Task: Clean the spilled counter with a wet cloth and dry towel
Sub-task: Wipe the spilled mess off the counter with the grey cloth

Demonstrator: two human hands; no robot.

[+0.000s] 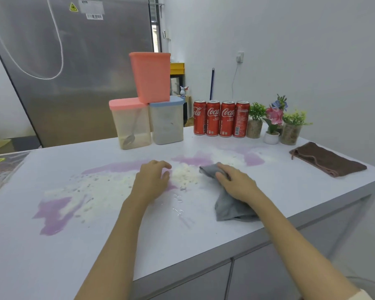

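**Bright, even light; wide-angle warp**

Soft overhead light leaves only faint shadows on the counter (204, 239). A wet patch (178, 207) glints. Edges bow outward, the fridge (74, 61) leans, and detail is slightly soft throughout.

Bare forearms; cream cuff (365, 294), R arm.
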